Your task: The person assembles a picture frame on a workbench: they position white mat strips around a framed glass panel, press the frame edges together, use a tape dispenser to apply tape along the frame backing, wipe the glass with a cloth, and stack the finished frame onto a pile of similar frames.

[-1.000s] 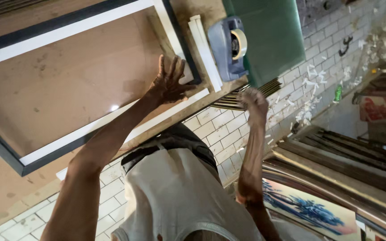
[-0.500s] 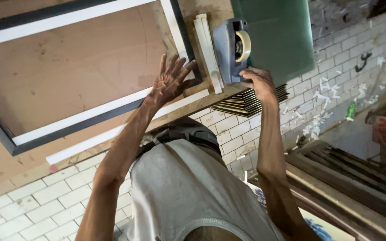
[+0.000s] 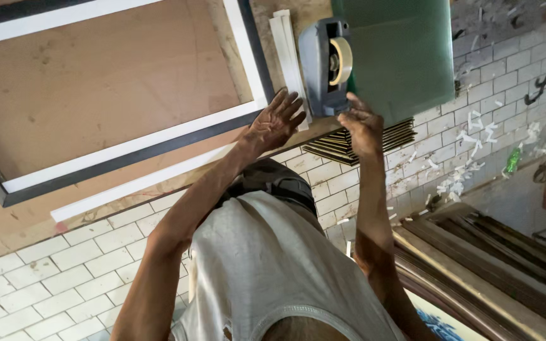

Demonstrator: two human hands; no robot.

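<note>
Grey tape dispenser with its tan roll sits on the wooden workbench; right hand reaches just below it, fingers loose, grasping nothing. Beside the dispenser, left hand lies flat and open, steadying the black-and-white picture frame.

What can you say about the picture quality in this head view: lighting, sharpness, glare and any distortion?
Head view: soft, even light with no harsh glare; the left hand on the frame and the right hand by the tape dispenser are fairly sharp; the shirt close to the lens is softer; the scene appears tilted and upside down, and the tiled floor lines bend slightly toward the edges.
</note>
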